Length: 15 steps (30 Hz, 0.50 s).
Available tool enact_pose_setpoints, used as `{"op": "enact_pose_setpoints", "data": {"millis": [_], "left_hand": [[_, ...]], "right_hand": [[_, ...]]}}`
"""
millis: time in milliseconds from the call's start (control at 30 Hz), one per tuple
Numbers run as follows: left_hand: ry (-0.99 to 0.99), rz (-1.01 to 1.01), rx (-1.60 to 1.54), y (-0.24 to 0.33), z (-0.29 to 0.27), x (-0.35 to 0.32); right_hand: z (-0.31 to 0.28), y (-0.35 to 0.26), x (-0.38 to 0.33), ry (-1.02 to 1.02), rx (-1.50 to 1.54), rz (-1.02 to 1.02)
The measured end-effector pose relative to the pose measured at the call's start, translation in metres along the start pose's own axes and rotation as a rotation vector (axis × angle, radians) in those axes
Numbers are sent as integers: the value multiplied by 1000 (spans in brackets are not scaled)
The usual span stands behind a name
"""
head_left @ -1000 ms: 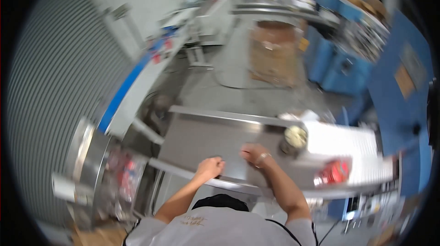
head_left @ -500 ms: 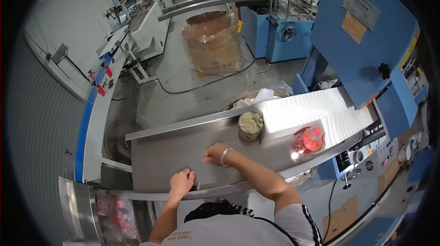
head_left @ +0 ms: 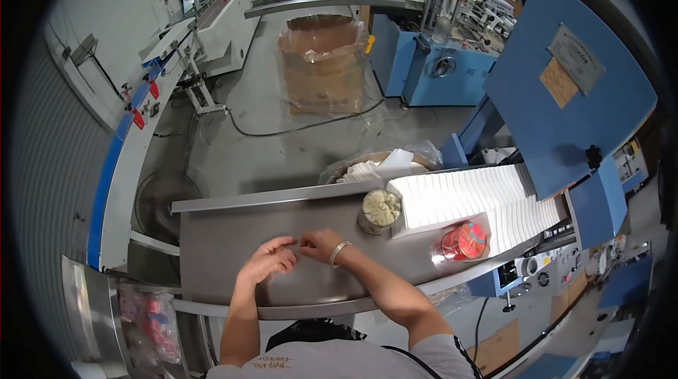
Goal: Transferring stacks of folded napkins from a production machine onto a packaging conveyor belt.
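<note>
Over the bare metal tabletop (head_left: pixel 219 252), my two hands are close together, fingertips nearly meeting. My left hand (head_left: pixel 268 259) is open, its fingers spread and slightly bent, with nothing in it. My right hand (head_left: pixel 322 245), with a bracelet at the wrist, has its fingers curled in; whether something small is inside is hidden. Right of it stands a clear jar-like container (head_left: pixel 379 211) with crumpled pale material on top. Farther right, a round red-wrapped pack (head_left: pixel 464 241) sits in front of rows of white folded sheets or pads (head_left: pixel 459 197).
A blue machine (head_left: pixel 558 89) rises at the right end of the table. Beyond the far rim is a lined bin (head_left: pixel 332 174) with white scraps. A large carton (head_left: pixel 321 82) stands on the floor, a black cable (head_left: pixel 282 133) near it. Red plastic-wrapped packs (head_left: pixel 161 326) lie lower left.
My left hand has lifted off the table, opened and moved up toward my right hand. My right hand stays curled, slightly turned. The view has shifted a little.
</note>
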<state>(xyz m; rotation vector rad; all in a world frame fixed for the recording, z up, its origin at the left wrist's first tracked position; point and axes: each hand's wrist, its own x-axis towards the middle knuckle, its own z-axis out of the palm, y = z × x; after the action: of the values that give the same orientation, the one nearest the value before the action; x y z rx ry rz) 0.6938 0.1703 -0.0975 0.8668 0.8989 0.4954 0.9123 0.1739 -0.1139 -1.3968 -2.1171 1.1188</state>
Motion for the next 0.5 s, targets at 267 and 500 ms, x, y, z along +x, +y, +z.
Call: {"op": "enact_pose_setpoints", "data": {"millis": [267, 500], "left_hand": [[-109, -94, 182, 11, 8, 2], [-189, -16, 349, -9, -2, 7]], "right_hand": [[0, 4, 4, -30, -102, 51], [-5, -14, -3, -130, -101, 74]]}}
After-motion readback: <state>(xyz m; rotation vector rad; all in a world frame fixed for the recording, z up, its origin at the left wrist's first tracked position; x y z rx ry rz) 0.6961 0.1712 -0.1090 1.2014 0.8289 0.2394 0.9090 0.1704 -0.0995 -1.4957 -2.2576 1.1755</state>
